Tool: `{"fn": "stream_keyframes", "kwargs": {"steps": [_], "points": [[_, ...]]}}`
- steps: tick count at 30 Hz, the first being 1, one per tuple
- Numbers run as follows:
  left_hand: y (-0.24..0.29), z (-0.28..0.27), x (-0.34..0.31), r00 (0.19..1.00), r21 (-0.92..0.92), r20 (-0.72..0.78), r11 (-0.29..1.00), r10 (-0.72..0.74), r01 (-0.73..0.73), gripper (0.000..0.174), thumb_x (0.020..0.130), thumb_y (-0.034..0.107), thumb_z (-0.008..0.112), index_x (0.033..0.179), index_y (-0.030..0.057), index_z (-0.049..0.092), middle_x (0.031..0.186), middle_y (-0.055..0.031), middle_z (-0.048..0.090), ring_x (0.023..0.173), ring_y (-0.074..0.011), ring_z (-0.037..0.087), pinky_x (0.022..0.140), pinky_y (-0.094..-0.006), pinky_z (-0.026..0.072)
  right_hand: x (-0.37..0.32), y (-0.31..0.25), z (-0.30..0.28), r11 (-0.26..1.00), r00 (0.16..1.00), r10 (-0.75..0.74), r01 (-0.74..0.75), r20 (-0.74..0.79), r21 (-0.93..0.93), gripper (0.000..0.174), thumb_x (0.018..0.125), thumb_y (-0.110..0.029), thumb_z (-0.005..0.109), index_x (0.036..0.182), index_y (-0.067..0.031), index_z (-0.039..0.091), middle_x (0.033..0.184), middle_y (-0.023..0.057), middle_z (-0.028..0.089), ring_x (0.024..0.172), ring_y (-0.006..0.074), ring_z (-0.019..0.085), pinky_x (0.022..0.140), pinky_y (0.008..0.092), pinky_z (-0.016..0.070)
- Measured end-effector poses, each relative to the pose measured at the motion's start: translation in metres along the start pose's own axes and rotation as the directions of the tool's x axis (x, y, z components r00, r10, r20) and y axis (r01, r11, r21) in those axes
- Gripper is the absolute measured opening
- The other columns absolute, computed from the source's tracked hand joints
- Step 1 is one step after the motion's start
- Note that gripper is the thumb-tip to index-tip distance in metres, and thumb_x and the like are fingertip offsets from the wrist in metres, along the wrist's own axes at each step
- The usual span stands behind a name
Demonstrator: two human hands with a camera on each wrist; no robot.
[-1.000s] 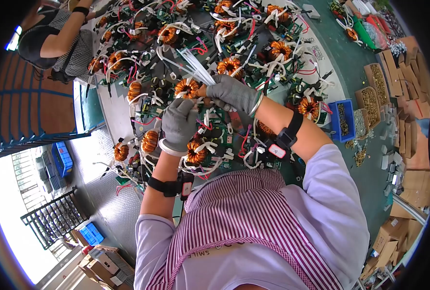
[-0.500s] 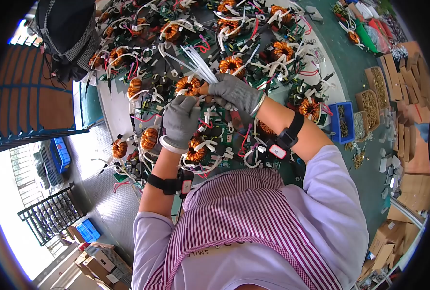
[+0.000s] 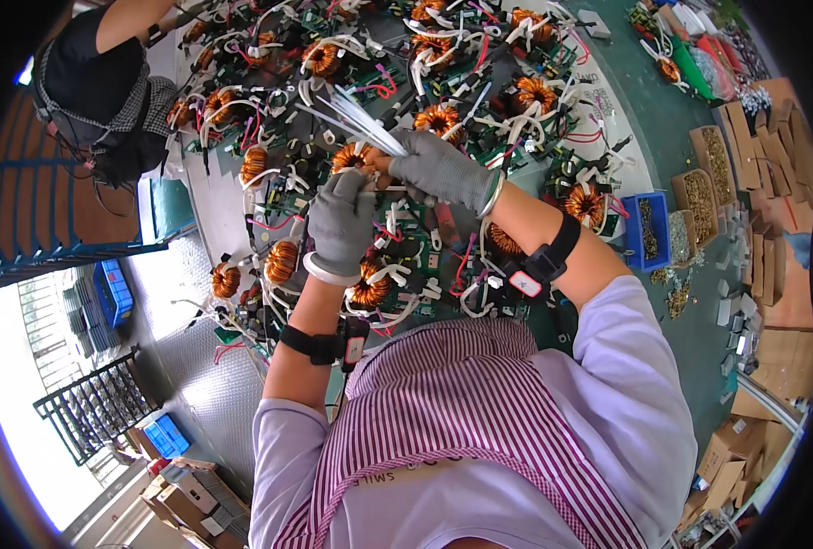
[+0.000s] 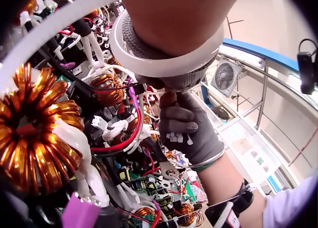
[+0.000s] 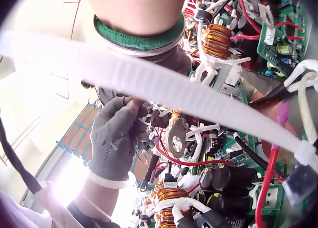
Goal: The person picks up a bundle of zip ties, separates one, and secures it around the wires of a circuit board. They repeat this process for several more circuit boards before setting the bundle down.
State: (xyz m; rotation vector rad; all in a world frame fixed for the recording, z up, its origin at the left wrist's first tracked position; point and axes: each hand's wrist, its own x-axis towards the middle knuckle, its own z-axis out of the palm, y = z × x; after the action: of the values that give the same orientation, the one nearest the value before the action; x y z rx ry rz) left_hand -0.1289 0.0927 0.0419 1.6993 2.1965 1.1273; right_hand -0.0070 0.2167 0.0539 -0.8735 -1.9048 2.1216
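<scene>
Both hands wear grey gloves and meet over a copper coil [image 3: 350, 157] on a circuit board amid many such boards. My right hand [image 3: 438, 169] grips a bundle of white cable ties [image 3: 352, 114] that fans up and to the left; their heads [image 4: 179, 137] show in its palm in the left wrist view. My left hand [image 3: 341, 224] reaches up to the coil, and its fingertips [image 5: 133, 106] pinch the end of a thin white tie right by the right hand's fingers. Another white cable tie [image 5: 174, 89] crosses the right wrist view close to the lens.
Boards with copper coils [image 3: 438, 119], red wires and white sleeves cover the table. A blue bin [image 3: 649, 224] and cardboard boxes [image 3: 699, 192] of small metal parts stand at the right. Another person [image 3: 96, 73] works at the far left. Blue crates [image 3: 118, 297] sit on the floor below.
My left hand's fingers have risen to the coil and closed in on the right hand's fingers. The tie bundle has tilted slightly left. The other person has shifted.
</scene>
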Motion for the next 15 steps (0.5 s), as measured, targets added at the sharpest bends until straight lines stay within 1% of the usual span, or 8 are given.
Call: {"fn": "stream_keyframes", "kwargs": {"steps": [2, 3, 5, 8, 9, 12, 13, 15], "points": [[0.001, 0.0, 0.002, 0.999, -0.057, 0.04, 0.998, -0.016, 0.019, 0.016, 0.075, 0.01, 0.057, 0.089, 0.0048, 0.059, 0.081, -0.0136, 0.059, 0.071, -0.0329, 0.058, 0.06, -0.0376, 0.0457, 0.003, -0.001, -0.004, 0.963, 0.993, -0.115, 0.118, 0.027, -0.242, 0.033, 0.081, -0.022, 0.056, 0.109, -0.0057, 0.051, 0.074, 0.0058, 0.061, 0.047, 0.0121, 0.054, 0.042, 0.025, 0.0434], [0.002, 0.0, 0.003, 0.998, -0.087, 0.063, 0.996, -0.023, 0.029, 0.015, 0.075, 0.01, 0.057, 0.089, 0.0044, 0.059, 0.08, -0.0137, 0.059, 0.071, -0.0324, 0.058, 0.06, -0.0372, 0.0456, 0.007, 0.005, -0.004, 0.882, 0.971, -0.241, 0.216, -0.008, -0.418, 0.033, 0.08, -0.02, 0.055, 0.11, -0.0063, 0.049, 0.076, 0.0084, 0.061, 0.053, 0.0171, 0.057, 0.047, 0.0287, 0.0453], [0.0, 0.003, 0.003, 0.996, -0.163, 0.066, 0.984, -0.067, 0.077, 0.014, 0.075, 0.01, 0.058, 0.088, 0.0039, 0.059, 0.078, -0.0136, 0.059, 0.069, -0.0308, 0.059, 0.059, -0.0359, 0.0453, 0.02, 0.022, 0.002, 0.604, 0.874, -0.486, 0.332, -0.005, -0.725, 0.035, 0.078, -0.016, 0.054, 0.111, -0.0076, 0.046, 0.08, 0.0138, 0.062, 0.065, 0.0271, 0.062, 0.055, 0.0362, 0.0492], [-0.009, 0.005, 0.005, 0.991, -0.235, 0.085, 0.965, -0.1, 0.118, 0.012, 0.075, 0.009, 0.06, 0.086, 0.0036, 0.06, 0.076, -0.0136, 0.059, 0.067, -0.0287, 0.058, 0.058, -0.0344, 0.045, 0.013, 0.001, 0.008, 0.675, 0.914, -0.405, 0.301, 0.003, -0.674, 0.034, 0.077, -0.015, 0.053, 0.109, -0.0092, 0.043, 0.085, 0.0182, 0.061, 0.081, 0.0356, 0.06, 0.065, 0.0429, 0.0486], [-0.011, 0.005, 0.006, 0.99, -0.252, 0.092, 0.959, -0.106, 0.126, 0.011, 0.075, 0.009, 0.06, 0.085, 0.0036, 0.06, 0.076, -0.0136, 0.059, 0.066, -0.0281, 0.058, 0.058, -0.034, 0.0449, 0.01, -0.005, 0.009, 0.688, 0.914, -0.405, 0.3, -0.006, -0.66, 0.031, 0.077, -0.015, 0.054, 0.105, -0.0089, 0.042, 0.081, 0.0161, 0.06, 0.074, 0.0332, 0.061, 0.061, 0.0398, 0.0484], [-0.009, 0.0, 0.009, 0.999, -0.135, 0.038, 0.991, -0.02, 0.025, 0.009, 0.075, 0.009, 0.06, 0.083, 0.0038, 0.06, 0.076, -0.0137, 0.059, 0.067, -0.0279, 0.058, 0.058, -0.0333, 0.0448, 0.015, -0.001, 0.011, 0.832, 0.907, -0.391, 0.273, -0.16, -0.483, 0.032, 0.077, -0.017, 0.055, 0.106, -0.0089, 0.045, 0.089, 0.0184, 0.061, 0.078, 0.0371, 0.06, 0.066, 0.0426, 0.0478], [-0.01, 0.002, 0.009, 1.0, -0.126, -0.008, 0.992, -0.007, 0.006, 0.009, 0.074, 0.01, 0.06, 0.081, 0.0042, 0.06, 0.079, -0.012, 0.06, 0.072, -0.0278, 0.058, 0.063, -0.0341, 0.0455, 0.015, -0.001, 0.011, 0.869, 0.89, -0.403, 0.3, -0.214, -0.394, 0.031, 0.077, -0.016, 0.055, 0.106, -0.0087, 0.046, 0.086, 0.0169, 0.061, 0.075, 0.0356, 0.06, 0.065, 0.0418, 0.0477], [-0.019, 0.006, 0.007, 0.992, -0.01, -0.043, 0.993, 0.116, -0.117, 0.009, 0.074, 0.011, 0.059, 0.081, 0.0045, 0.06, 0.082, -0.0104, 0.062, 0.077, -0.0278, 0.057, 0.068, -0.0351, 0.0456, 0.011, 0.0, 0.01, 0.912, 0.856, -0.406, 0.356, -0.321, -0.204, 0.029, 0.077, -0.015, 0.056, 0.104, -0.0083, 0.047, 0.081, 0.014, 0.06, 0.069, 0.0327, 0.061, 0.063, 0.0404, 0.0475]]}}
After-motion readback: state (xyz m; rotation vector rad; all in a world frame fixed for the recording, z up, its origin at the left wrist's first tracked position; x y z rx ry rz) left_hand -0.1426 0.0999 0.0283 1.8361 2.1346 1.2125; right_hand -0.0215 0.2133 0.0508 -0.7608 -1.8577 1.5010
